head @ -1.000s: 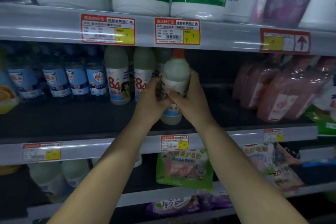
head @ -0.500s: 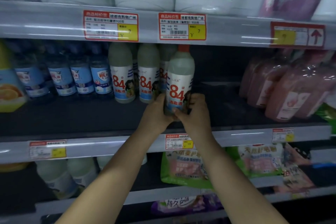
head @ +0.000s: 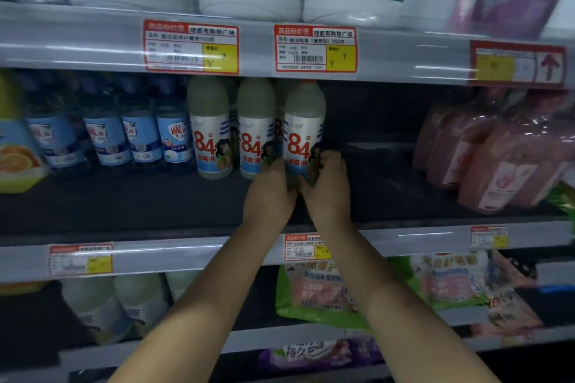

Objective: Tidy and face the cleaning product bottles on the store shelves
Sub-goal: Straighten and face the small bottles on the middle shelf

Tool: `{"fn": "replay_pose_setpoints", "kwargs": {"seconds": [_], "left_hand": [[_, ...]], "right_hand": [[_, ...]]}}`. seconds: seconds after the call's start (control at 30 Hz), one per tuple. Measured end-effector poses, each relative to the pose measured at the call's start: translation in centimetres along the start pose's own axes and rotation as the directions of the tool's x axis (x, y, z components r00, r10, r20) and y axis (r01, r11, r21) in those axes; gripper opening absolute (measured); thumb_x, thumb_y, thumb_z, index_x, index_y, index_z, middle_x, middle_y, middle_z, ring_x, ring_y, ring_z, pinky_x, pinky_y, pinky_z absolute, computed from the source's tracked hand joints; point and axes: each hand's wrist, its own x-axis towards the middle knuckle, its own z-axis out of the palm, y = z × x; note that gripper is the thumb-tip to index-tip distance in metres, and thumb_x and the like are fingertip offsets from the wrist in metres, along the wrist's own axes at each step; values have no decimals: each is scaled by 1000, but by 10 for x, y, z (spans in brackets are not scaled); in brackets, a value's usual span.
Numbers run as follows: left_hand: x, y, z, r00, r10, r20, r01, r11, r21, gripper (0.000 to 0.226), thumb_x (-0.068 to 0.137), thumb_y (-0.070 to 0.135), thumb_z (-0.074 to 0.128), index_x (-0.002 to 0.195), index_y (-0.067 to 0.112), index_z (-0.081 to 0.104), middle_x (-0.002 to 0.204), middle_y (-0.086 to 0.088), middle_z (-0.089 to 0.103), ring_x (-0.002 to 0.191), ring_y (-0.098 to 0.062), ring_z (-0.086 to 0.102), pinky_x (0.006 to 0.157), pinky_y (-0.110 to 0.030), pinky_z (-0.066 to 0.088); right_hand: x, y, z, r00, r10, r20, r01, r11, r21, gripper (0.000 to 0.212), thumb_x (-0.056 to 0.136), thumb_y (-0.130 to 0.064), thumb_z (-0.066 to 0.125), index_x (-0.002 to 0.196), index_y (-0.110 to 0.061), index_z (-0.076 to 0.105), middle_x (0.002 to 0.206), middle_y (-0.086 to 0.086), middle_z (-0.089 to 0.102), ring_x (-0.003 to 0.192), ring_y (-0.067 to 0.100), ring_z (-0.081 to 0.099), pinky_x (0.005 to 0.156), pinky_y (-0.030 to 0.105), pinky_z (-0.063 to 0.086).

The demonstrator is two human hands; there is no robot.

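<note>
Gripping the bottle at mid-frame, left hand and right hand clamp fingers round its base; its label faces front beside two faced bottles. Pink pouches at right look untidied.

Two bare forearms, no sleeves, watch or rings showing, end in the left hand and right hand.

on the middle shelf, three 84 disinfectant bottles stand in a row: the left one, the middle one and the right one, with more behind. left of them stand detergent bottles; refill pouches lie well to the right.
</note>
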Motion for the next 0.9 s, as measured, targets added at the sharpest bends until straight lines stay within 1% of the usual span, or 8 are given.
{"fn": "replay_pose_setpoints", "kwargs": {"seconds": [0.13, 0.23, 0.3, 0.43, 0.63, 0.7, 0.77, 0.9], "left_hand": [[-2, -2, -3, 995, 76, -60, -75, 997, 8, 9, 86, 1, 51, 89, -2, 59, 81, -20, 62, 73, -27, 58, 58, -28, 40], [-4, -2, -3, 993, 108, -49, -108, 994, -3, 13, 85, 4, 55, 97, 0, 60, 84, -18, 64, 74, -25, 59, 59, -30, 45], [-2, -3, -2, 993, 114, -23, -115, 993, -38, 22, 85, 5, 56, 106, 2, 58, 93, -16, 64, 81, -23, 60, 65, -32, 50], [2, -6, 2, 994, 108, 21, -105, 988, -116, 36, 84, 4, 55, 121, 3, 50, 111, -14, 61, 98, -21, 58, 77, -23, 46], [5, -8, 6, 993, 66, 101, -55, 993, -106, 52, 85, 2, 49, 135, 5, 37, 134, -14, 46, 120, -21, 46, 96, -21, 36], [5, -8, 5, 992, 63, 109, -55, 996, -77, 55, 85, 1, 49, 138, 5, 34, 138, -14, 42, 124, -21, 42, 96, -17, 31], [4, -6, 4, 995, 67, 72, -63, 997, -49, 50, 84, 1, 49, 133, 4, 41, 133, -15, 46, 119, -23, 47, 90, -18, 35], [0, -3, 3, 994, 102, 28, -103, 994, 29, 41, 87, 5, 49, 127, 0, 46, 124, -19, 54, 109, -28, 54, 80, -23, 41]], "right_hand": [[-2, 3, 1, 998, -49, -40, 47, 998, -38, 47, 82, -13, 66, 123, -9, 44, 124, 9, 54, 108, 18, 55, 81, 19, 41], [0, 6, 2, 997, -72, -37, 70, 996, -47, 46, 84, -13, 64, 126, -10, 47, 123, 8, 59, 110, 19, 57, 86, 24, 45], [3, 7, 3, 995, -104, -8, 103, 993, -49, 46, 85, -11, 62, 130, -10, 48, 123, 9, 61, 111, 19, 58, 88, 22, 45], [7, 10, 5, 981, -162, 104, 166, 986, -26, 53, 88, -7, 56, 138, -15, 41, 126, 7, 60, 113, 18, 58, 94, 24, 45], [12, 15, 9, 946, -111, 303, 123, 992, -19, 66, 92, -10, 49, 147, -26, 17, 139, 4, 48, 123, 17, 49, 105, 32, 40], [14, 16, 10, 939, -71, 337, 86, 996, -30, 69, 91, -11, 50, 147, -26, 14, 142, 4, 45, 125, 17, 48, 107, 36, 39], [14, 16, 10, 939, -55, 341, 65, 998, -19, 67, 91, -12, 52, 147, -23, 17, 141, 4, 45, 125, 17, 47, 107, 34, 39], [10, 13, 5, 957, -121, 263, 109, 992, 61, 54, 90, -3, 50, 139, -20, 37, 133, 4, 54, 121, 16, 52, 99, 21, 37]]}}
